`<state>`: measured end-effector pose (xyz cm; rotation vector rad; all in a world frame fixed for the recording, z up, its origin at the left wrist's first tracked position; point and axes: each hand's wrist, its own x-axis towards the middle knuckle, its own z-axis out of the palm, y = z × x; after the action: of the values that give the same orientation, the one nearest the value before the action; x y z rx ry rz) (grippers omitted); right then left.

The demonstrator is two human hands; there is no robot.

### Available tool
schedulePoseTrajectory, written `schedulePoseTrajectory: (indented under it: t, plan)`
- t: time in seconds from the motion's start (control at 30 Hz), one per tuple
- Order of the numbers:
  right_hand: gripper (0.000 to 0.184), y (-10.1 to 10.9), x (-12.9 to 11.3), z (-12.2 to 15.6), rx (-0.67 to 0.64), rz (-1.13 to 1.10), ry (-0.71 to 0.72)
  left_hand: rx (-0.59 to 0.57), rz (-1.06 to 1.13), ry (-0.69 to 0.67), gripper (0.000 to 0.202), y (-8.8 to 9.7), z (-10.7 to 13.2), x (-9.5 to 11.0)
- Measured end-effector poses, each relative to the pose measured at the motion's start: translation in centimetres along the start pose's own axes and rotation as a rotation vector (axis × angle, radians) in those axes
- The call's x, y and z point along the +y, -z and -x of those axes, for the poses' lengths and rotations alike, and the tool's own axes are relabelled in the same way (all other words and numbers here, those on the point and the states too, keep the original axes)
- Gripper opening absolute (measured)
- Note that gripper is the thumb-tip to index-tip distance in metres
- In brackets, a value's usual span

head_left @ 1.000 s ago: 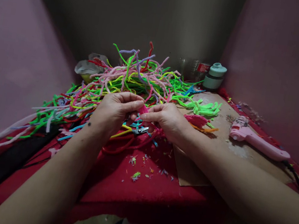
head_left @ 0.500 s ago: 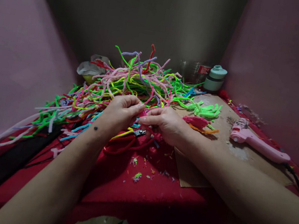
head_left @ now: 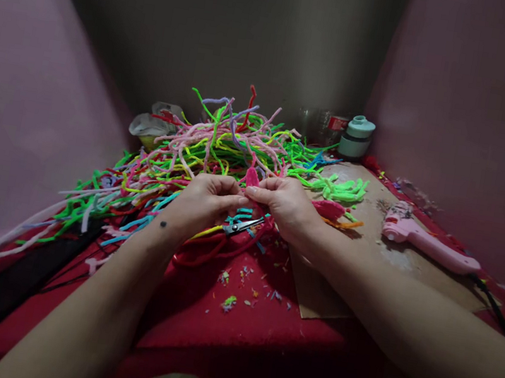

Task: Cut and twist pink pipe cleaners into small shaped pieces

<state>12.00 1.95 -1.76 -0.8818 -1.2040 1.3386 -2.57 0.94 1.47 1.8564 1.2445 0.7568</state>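
Note:
My left hand (head_left: 206, 197) and my right hand (head_left: 283, 203) meet over the middle of the red-covered table (head_left: 232, 320). Both pinch a small pink pipe-cleaner piece (head_left: 251, 178) between thumbs and fingertips, its looped end sticking up between them. Just below the hands lie small scissors (head_left: 241, 226) on the cloth, beside red and blue pipe cleaners. A big heap of many-coloured pipe cleaners (head_left: 212, 141) spreads behind and to the left of the hands.
A pink glue gun (head_left: 421, 241) with a black cord lies on a cardboard sheet (head_left: 366, 258) at the right. Green pieces (head_left: 343, 189) and a pink bundle (head_left: 328, 209) rest near it. A pale teal container (head_left: 355, 137) and a crumpled bag (head_left: 150, 125) stand at the back. Clippings dot the cloth.
Both hands have lifted slightly and turned the pink piece, so its looped end now stands up between the fingertips. The scissors below have come into fuller view.

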Motion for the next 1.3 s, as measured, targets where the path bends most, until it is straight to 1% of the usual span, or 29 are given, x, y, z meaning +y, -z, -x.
schedulePoseTrajectory:
  t: [0.07, 0.13, 0.17, 0.2, 0.23, 0.27, 0.33, 0.43, 0.5, 0.57, 0.6, 0.67, 0.7, 0.77, 0.8, 0.87, 0.97, 1.1, 1.2, 1.3]
  plan:
    - [0.025, 0.1, 0.2, -0.1, 0.038, 0.082, 0.036, 0.189, -0.3, -0.155, 0.02, -0.7, 0.2, -0.1]
    - [0.026, 0.0, 0.3, -0.1, 0.079, 0.109, 0.035, 0.36, -0.611, -0.278, 0.018, -1.3, 0.3, -0.3]
    - [0.026, 0.0, 0.3, -0.1, 0.093, 0.103, 0.024, 0.419, -0.713, -0.31, 0.017, -1.6, 0.4, -0.4]
    - [0.027, -0.1, 0.2, -0.1, 0.101, 0.089, 0.011, 0.454, -0.765, -0.324, 0.017, -1.7, 0.4, -0.5]
    - [0.027, -0.1, 0.2, 0.0, 0.107, 0.067, 0.003, 0.471, -0.765, -0.327, 0.017, -1.8, 0.4, -0.5]
    - [0.028, -0.2, 0.1, 0.0, 0.107, 0.041, -0.003, 0.477, -0.722, -0.316, 0.017, -1.8, 0.4, -0.5]
    - [0.029, -0.3, -0.1, 0.1, 0.1, -0.026, -0.013, 0.471, -0.518, -0.25, 0.017, -1.7, 0.3, -0.4]
    - [0.03, -0.4, -0.3, 0.1, 0.094, -0.172, -0.044, 0.415, -0.012, -0.078, 0.02, -1.4, 0.1, -0.1]
    - [0.028, -0.4, -0.5, 0.0, 0.102, -0.271, -0.072, 0.358, 0.308, 0.007, 0.016, -1.3, -0.1, -0.1]
    - [0.025, -0.4, -0.5, 0.1, 0.099, -0.347, -0.089, 0.237, 0.511, 0.075, 0.012, -1.5, -0.3, -0.2]
    - [0.023, -0.4, -0.5, 0.1, 0.086, -0.374, -0.093, 0.157, 0.57, 0.102, 0.015, -1.6, -0.3, -0.3]
    - [0.022, -0.4, -0.4, 0.2, 0.046, -0.405, -0.085, 0.013, 0.627, 0.12, 0.018, -2.1, -0.4, -0.5]
    - [0.021, -0.4, -0.2, 0.3, 0.031, -0.414, -0.071, -0.024, 0.639, 0.101, 0.018, -2.3, -0.4, -0.5]
    - [0.017, -0.5, 0.1, 0.3, 0.026, -0.414, -0.032, -0.031, 0.669, 0.068, 0.015, -2.8, -0.4, -0.6]
    - [0.016, -0.6, 0.2, 0.3, 0.037, -0.405, -0.018, -0.034, 0.696, 0.076, 0.013, -2.9, -0.4, -0.6]
    - [0.015, -0.6, 0.4, 0.2, 0.069, -0.373, -0.008, -0.087, 0.781, 0.132, 0.009, -3.0, -0.5, -0.6]
    - [0.018, -0.7, 0.5, 0.0, 0.117, -0.337, -0.012, -0.214, 0.939, 0.237, 0.006, -2.7, -0.7, -0.7]
    - [0.021, -0.8, 0.3, 0.1, 0.12, -0.357, -0.038, -0.258, 1.106, 0.317, 0.014, -2.5, -0.9, -0.7]
    - [0.025, -0.7, 0.1, 0.0, 0.128, -0.35, -0.042, -0.304, 1.093, 0.34, 0.017, -2.4, -0.7, -0.6]
    - [0.023, -0.4, -0.2, -0.3, 0.164, -0.389, -0.067, -0.345, 0.953, 0.316, 0.016, -2.1, -0.4, -0.7]
